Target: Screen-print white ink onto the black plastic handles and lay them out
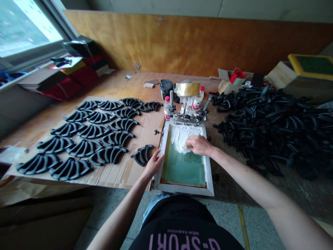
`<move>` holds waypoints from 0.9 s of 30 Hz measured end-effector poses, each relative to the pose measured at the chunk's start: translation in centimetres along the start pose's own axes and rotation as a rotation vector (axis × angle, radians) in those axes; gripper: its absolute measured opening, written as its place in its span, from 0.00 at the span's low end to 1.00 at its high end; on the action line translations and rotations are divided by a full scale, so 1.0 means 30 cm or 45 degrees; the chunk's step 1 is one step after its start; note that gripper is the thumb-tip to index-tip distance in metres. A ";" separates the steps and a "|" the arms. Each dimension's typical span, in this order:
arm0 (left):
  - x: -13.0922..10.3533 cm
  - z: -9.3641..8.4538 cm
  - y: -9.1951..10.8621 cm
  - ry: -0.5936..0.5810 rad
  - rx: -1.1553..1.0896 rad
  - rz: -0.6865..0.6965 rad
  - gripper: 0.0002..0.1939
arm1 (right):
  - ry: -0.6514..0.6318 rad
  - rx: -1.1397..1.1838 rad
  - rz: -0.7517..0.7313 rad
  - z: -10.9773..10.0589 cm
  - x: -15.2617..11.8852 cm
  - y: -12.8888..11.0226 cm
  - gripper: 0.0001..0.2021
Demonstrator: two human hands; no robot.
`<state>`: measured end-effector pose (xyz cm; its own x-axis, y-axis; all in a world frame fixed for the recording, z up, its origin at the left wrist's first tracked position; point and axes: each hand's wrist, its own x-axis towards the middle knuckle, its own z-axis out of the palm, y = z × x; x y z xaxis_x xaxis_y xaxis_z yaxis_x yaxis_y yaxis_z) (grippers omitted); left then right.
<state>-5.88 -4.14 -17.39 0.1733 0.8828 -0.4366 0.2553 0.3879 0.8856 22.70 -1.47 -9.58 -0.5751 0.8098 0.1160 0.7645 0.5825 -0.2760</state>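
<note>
Left: rows of curved black plastic pieces [85,139] laid out on cardboard sheet [125,172], seemingly finished. One piece [142,155] beside frame. Left hand [154,164] gripping metal screen frame [182,189] edge, fingers curled. Green mesh [182,170] smeared with white ink [179,135] on far half. Right hand [199,145] closed on squeegee, mostly hidden. Right: big tangled heap of black pieces [270,128] on wooden surface [117,85], likely remaining work.

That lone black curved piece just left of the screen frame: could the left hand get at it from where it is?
Probably yes. The left hand rests on the screen frame edge, and the black curved piece lies just beside it on the cardboard, with nothing between them.
</note>
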 end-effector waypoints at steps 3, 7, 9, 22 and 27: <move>-0.010 -0.001 0.017 -0.010 -0.057 -0.005 0.39 | 0.165 -0.066 0.062 0.053 -0.003 -0.012 0.11; -0.020 0.000 0.030 -0.027 -0.087 -0.018 0.40 | 0.177 -0.023 -0.049 0.092 -0.052 -0.037 0.12; -0.029 -0.002 0.046 -0.034 -0.073 -0.017 0.40 | 0.162 0.024 -0.005 0.068 -0.039 -0.027 0.08; -0.117 -0.033 0.439 0.158 -0.391 0.416 0.24 | 0.639 -0.027 1.001 -0.173 -0.039 0.297 0.12; -0.028 0.006 0.573 0.133 -0.647 0.617 0.22 | 0.454 0.163 0.777 0.049 -0.129 0.216 0.07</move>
<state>-1.46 1.75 -1.84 0.0561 0.9982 0.0204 -0.3074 -0.0022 0.9516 29.43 -0.93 -13.21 0.0904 0.9748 0.2037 0.8667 0.0238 -0.4983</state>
